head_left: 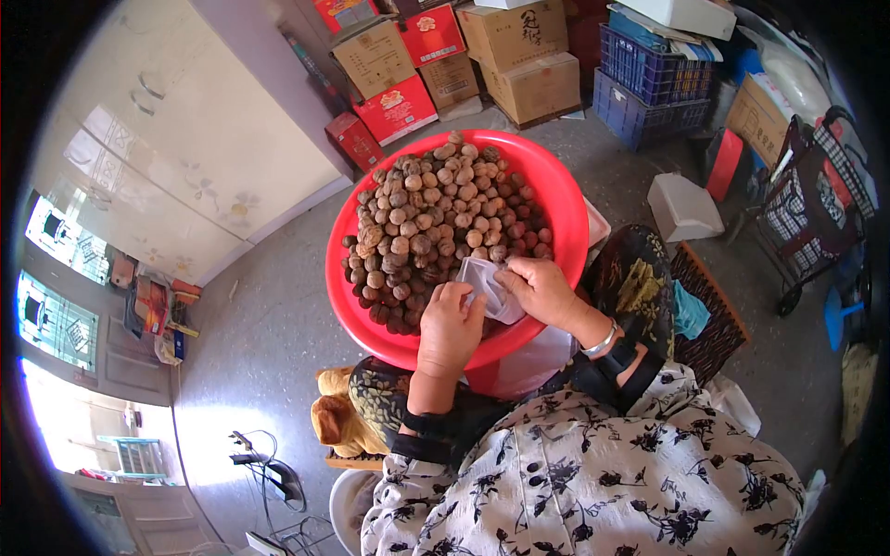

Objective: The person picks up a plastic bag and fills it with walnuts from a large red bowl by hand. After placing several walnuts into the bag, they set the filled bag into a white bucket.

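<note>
A large red basin [571,199] sits before me, heaped with round brown walnuts [426,213]. Over its near side, a small translucent white bag [496,292] is stretched between my hands. My left hand [451,324] has its fingers closed at the bag's left edge. On the right, my right hand [540,289] pinches the bag's upper right edge, close to the walnuts. Whether anything lies inside the bag cannot be made out.
Cardboard and red boxes [524,88] stand beyond the basin, with blue crates [649,107] to their right. A cart [811,199] and a white foam box [684,206] are at the right. Cables [269,473] lie on the floor at lower left.
</note>
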Available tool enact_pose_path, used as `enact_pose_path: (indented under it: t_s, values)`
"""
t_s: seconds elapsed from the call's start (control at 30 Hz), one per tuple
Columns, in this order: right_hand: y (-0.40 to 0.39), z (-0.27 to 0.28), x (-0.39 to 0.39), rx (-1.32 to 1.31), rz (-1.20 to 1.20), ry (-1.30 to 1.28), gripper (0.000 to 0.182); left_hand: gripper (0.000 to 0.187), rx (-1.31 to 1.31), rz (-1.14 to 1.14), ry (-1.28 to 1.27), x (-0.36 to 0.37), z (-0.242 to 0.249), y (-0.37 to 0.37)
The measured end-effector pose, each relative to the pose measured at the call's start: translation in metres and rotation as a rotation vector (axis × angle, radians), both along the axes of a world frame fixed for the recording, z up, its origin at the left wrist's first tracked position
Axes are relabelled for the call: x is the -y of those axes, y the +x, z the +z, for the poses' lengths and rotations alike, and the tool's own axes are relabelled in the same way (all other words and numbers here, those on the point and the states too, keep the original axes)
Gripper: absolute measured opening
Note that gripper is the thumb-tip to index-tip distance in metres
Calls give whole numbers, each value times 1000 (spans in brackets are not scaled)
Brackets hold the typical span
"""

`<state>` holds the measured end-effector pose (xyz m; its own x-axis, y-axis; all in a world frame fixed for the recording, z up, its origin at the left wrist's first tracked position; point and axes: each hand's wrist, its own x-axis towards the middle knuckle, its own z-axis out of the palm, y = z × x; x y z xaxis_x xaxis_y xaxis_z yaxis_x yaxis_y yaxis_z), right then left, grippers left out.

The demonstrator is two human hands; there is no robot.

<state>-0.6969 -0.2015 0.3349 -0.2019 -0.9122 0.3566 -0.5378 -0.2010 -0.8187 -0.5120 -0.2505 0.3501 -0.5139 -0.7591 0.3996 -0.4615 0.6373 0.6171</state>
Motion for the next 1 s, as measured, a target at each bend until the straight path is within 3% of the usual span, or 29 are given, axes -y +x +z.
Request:
enact_pose_path:
  t_s: [0.13, 0.2, 0.33, 0.43, 0.67, 0.87, 0.97, 1.0]
  values:
    - [0, 2, -2, 40, 11, 32, 33, 19, -109, 22, 71, 6, 6, 6]
    - [1, 2, -4, 13, 9, 22, 34, 20, -91, 143, -131, 25, -4, 15]
    - [-1, 0, -3, 13, 32, 44, 38, 40, 141, 445, -150, 71, -18, 42]
    - [0, 3, -4, 16, 32, 46, 38, 48, 227, 495, -147, 89, -19, 47]
    - [1, -2, -4, 24, 31, 8, 38, 47, 328, 526, -105, 104, -15, 47]
    - [2, 0, -4, 47, 27, 9, 37, 31, 45, 534, 74, 112, -23, 61]
    - [3, -1, -4, 56, 31, 3, 37, 38, -572, 394, 542, 104, -33, 68]
    - [2, 0, -4, 60, 33, 8, 37, 38, -571, 396, 544, 97, -26, 68]
